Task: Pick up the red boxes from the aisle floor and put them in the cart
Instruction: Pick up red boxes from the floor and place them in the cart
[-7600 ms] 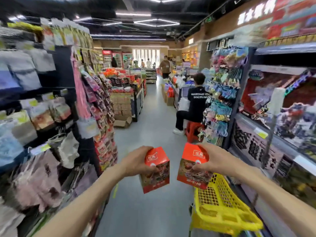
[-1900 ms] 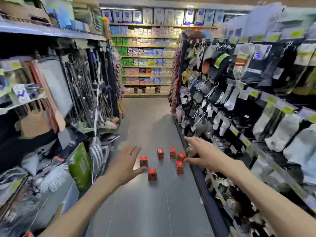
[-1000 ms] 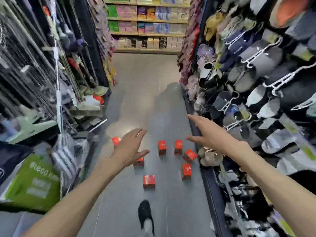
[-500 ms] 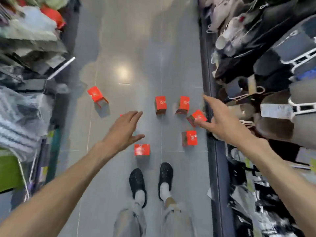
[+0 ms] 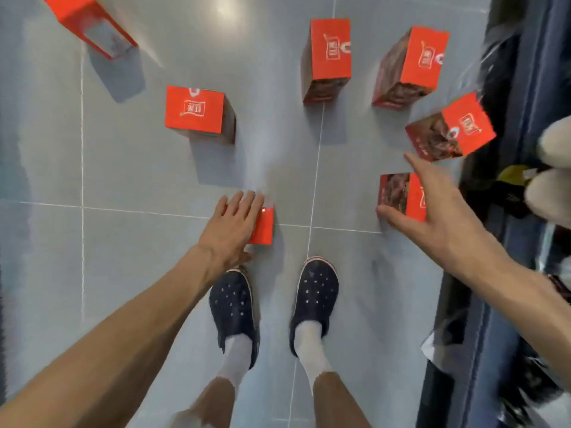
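Several red boxes stand on the grey tiled aisle floor. My left hand (image 5: 233, 225) lies with straight fingers over the nearest red box (image 5: 265, 225), just ahead of my feet. My right hand (image 5: 432, 208) is spread over another red box (image 5: 398, 193), thumb at its left side and fingers across its top; no closed grip shows. Other red boxes stand at the centre left (image 5: 194, 109), top middle (image 5: 330, 50) and top right (image 5: 415, 60). Two tilted ones lie at the right (image 5: 457, 128) and far upper left (image 5: 80, 20). The cart is out of view.
My two dark clogs (image 5: 233, 304) with white socks stand just behind the nearest boxes. A dark shelf base (image 5: 482, 304) with hanging goods runs along the right edge, close to the right-hand boxes.
The view has tilted straight down and closer to the floor. Both hands have dropped from above the boxes onto the two nearest ones.
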Available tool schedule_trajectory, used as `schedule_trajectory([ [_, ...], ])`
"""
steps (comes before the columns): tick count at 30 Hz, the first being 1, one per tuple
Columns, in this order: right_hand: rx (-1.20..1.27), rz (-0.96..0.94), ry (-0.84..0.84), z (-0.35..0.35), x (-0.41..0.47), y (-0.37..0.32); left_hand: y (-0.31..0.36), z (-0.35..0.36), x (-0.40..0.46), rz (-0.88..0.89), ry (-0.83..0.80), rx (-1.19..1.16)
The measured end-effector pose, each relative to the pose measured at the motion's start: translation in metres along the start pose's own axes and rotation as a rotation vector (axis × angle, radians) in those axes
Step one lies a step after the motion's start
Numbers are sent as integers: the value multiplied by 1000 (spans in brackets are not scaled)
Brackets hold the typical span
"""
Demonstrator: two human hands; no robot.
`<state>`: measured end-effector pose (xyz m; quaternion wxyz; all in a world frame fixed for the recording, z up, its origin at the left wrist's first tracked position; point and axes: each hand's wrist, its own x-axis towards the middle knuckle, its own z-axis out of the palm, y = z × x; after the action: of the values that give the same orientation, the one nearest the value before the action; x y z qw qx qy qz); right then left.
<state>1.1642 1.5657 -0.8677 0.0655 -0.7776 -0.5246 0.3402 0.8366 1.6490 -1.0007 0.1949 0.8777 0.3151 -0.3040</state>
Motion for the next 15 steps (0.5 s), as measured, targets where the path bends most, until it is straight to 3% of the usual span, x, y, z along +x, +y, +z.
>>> schedule_trajectory([
  [3, 13, 23, -18, 28, 2, 20, -6, 25, 15, -6, 68, 70],
  [7, 56, 91, 14, 24, -7, 31, -5, 11, 9, 7, 146, -19],
  [15, 173, 494, 139, 24, 20, 81, -5, -53, -9, 55, 207, -133],
])
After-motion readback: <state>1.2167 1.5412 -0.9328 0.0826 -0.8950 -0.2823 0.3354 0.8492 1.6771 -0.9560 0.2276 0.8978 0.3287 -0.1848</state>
